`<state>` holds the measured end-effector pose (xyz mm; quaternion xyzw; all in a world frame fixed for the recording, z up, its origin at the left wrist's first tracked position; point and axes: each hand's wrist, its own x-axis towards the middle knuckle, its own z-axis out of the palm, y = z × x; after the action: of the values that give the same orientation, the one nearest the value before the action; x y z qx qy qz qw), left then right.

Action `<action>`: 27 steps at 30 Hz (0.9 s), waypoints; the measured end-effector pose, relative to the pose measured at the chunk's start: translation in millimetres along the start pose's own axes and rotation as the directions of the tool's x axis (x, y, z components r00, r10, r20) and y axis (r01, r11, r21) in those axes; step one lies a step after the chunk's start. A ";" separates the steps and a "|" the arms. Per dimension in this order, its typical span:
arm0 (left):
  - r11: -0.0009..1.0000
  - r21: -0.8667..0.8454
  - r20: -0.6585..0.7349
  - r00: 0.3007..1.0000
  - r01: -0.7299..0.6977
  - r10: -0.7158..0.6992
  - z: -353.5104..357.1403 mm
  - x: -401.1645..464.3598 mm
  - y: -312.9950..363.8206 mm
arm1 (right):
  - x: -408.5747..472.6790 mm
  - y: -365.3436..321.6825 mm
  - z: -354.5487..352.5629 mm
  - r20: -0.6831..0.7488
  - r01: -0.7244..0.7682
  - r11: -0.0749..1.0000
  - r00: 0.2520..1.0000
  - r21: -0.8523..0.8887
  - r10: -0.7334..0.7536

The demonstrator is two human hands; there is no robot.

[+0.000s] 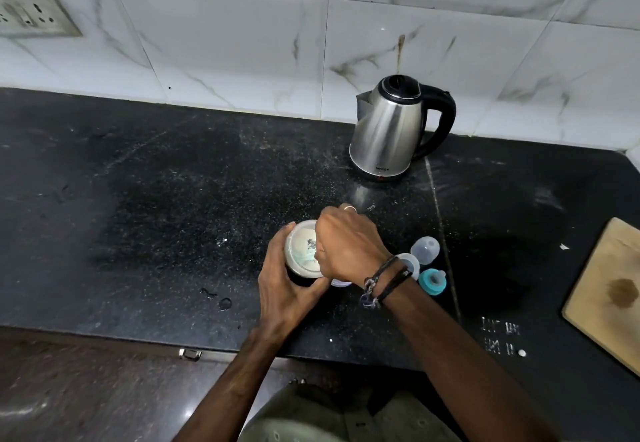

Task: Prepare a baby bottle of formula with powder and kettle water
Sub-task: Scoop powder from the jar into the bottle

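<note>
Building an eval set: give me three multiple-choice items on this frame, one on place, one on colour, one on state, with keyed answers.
1. Where does the kettle stand?
A. Far side of the counter, by the tiled wall
B. On the wooden board
C. At the counter's near edge

2. What colour is the bottle's screw ring with the teat?
A. Red
B. Teal
C. Yellow

3. What is the left hand doing?
A. Resting flat on the counter
B. Lifting the kettle
C. Gripping the open container

Answers:
1 A: the kettle stands near the wall, behind both hands.
2 B: the ring on the counter beside the clear cap is teal.
3 C: the left hand curls round the container while the right hand reaches into it.
</note>
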<state>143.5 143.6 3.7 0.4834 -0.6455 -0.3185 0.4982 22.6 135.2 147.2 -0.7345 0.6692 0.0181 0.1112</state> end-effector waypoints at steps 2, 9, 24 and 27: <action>0.999 -0.033 0.012 1.000 0.017 -0.017 6.6 -2.8 2.0 | -8.1 7.6 -0.1 -0.038 0.017 0.999 0.999 0.032 -0.016; 0.998 -0.064 -0.022 1.000 0.010 -0.012 1.9 -2.2 4.5 | -14.5 13.4 -0.4 -0.182 0.048 0.997 0.983 0.068 -0.035; 0.996 -0.084 -0.008 1.000 -0.008 0.008 6.7 -2.8 12.4 | -14.3 18.0 6.0 -0.101 0.051 0.987 0.994 0.153 -0.035; 0.997 -0.078 -0.017 1.000 -0.016 0.015 6.5 -3.4 14.6 | -13.2 19.8 6.5 -0.086 0.047 0.984 0.996 0.169 -0.032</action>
<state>132.9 151.1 13.6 0.4611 -0.6323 -0.3355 0.5245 2.4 147.7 140.5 -0.7355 0.6576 -0.0719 0.1464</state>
